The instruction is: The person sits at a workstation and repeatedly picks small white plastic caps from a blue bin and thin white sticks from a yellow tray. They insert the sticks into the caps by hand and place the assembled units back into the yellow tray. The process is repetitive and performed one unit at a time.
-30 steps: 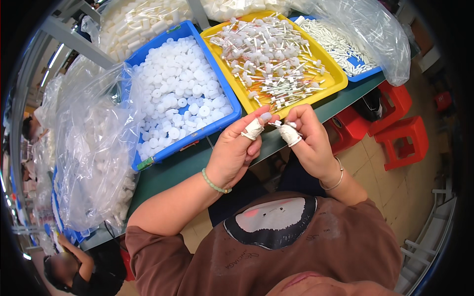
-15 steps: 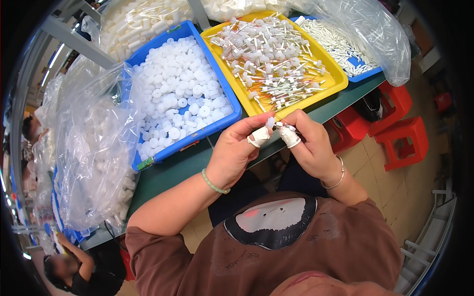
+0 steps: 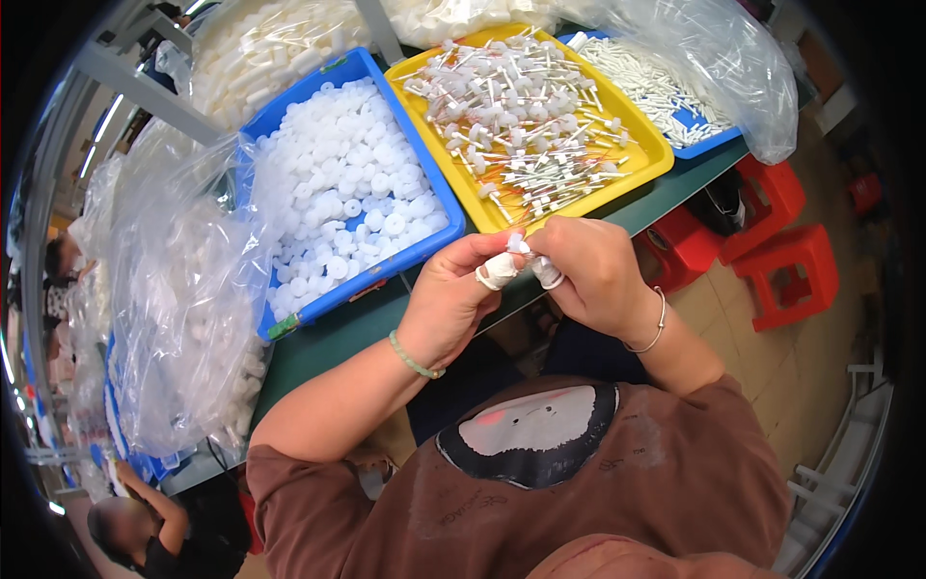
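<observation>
My left hand (image 3: 449,299) pinches a small white plastic disc (image 3: 518,243) between thumb and forefinger, just in front of the yellow tray. My right hand (image 3: 593,275) is closed against it from the right. Its curled fingers hide what they grip. White wrappings cover both thumbs. Beyond my hands, the yellow tray (image 3: 644,164) holds a heap of thin white sticks with translucent discs and orange strands. Left of it, a blue tray (image 3: 453,214) is full of loose translucent white discs (image 3: 352,169).
Another blue tray (image 3: 721,146) with short white tubes stands at the far right, partly under a clear plastic bag (image 3: 743,77). A big clear bag (image 3: 178,309) bulges at the left. Red stools (image 3: 796,280) stand right of the green table (image 3: 318,362). A co-worker (image 3: 164,531) sits lower left.
My hands have drawn slightly left and closer together. The gap between their fingertips has narrowed, and my right fingers have curled over further.
</observation>
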`<state>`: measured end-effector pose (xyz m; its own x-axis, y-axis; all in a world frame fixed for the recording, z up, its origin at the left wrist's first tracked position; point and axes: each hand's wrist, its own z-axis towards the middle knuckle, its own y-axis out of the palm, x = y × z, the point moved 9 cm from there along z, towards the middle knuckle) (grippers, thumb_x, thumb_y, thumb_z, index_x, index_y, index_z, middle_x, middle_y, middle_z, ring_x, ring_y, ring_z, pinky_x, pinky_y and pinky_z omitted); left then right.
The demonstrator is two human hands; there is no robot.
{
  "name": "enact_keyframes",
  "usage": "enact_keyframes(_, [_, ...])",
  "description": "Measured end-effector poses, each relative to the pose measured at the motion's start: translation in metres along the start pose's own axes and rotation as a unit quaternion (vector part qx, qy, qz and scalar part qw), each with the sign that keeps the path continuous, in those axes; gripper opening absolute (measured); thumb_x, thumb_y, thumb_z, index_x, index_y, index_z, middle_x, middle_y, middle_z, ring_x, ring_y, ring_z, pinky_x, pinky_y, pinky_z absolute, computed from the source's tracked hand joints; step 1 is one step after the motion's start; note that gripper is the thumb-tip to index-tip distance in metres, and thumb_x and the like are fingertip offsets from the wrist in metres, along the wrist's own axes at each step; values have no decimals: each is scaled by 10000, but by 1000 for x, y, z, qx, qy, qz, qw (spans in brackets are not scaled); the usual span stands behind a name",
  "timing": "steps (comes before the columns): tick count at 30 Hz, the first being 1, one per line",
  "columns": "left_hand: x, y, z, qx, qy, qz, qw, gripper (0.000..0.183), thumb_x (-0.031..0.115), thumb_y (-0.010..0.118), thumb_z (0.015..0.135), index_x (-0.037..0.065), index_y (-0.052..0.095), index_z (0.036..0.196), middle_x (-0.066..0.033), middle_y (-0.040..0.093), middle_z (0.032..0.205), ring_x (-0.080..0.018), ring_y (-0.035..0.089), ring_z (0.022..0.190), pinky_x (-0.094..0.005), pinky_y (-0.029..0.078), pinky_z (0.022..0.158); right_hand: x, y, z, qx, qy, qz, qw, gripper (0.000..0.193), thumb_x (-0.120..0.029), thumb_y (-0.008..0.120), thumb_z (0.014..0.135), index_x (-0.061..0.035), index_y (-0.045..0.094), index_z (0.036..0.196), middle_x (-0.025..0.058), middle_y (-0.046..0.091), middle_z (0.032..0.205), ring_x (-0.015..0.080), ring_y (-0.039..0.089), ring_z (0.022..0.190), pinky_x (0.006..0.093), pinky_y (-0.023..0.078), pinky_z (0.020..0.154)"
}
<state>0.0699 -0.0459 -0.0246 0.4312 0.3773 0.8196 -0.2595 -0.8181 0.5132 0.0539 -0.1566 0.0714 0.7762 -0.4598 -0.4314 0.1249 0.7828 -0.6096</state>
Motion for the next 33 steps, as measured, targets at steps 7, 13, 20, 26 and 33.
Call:
enact_keyframes(7, [4, 9, -3, -20, 16, 9, 1000, 187, 211, 591, 934, 89, 579, 1075, 86, 415, 677, 5, 266, 506, -170, 213, 439, 96, -82, -13, 172, 201, 53, 963, 183, -146, 657, 827, -47, 599, 969, -2, 565, 702, 61, 488, 642, 246, 407, 563])
enact_keyframes(13, [4, 14, -1, -38, 2, -42, 998, 217, 187, 575, 938, 90, 544, 1129, 45, 578, 921, 7, 273, 513, -152, 225, 420, 229, -147, -7, -56, 259, -242, 933, 234, -105, 602, 770, -98, 696, 985, 140, 641, 794, 289, 617, 745, 371, 480, 687])
enact_keyframes(20, [2, 9, 0, -39, -31, -96, 994, 233, 176, 576, 938, 100, 523, 1151, 27, 593, 1109, 15, 286, 532, -141, 251, 425, 246, -131, -6, -90, 266, -234, 931, 249, -54, 586, 765, -82, 705, 982, 119, 627, 981, 287, 609, 896, 354, 466, 801])
enact_keyframes(26, [-1, 10, 2, -46, -44, -136, 989, 246, 164, 591, 929, 110, 516, 1157, 50, 558, 1062, 17, 294, 541, -142, 249, 426, 224, -146, -12, 54, 219, -159, 961, 244, -70, 563, 818, -54, 688, 1027, 95, 623, 940, 223, 599, 857, 300, 453, 777])
enact_keyframes(33, [-3, 11, 1, -55, -37, -158, 985, 244, 169, 608, 918, 134, 519, 1143, 47, 561, 1058, 11, 305, 542, -141, 255, 439, 45, -53, -6, -10, 121, 95, 988, 191, -31, 667, 788, -50, 710, 974, 49, 587, 854, 153, 569, 786, 256, 446, 690])
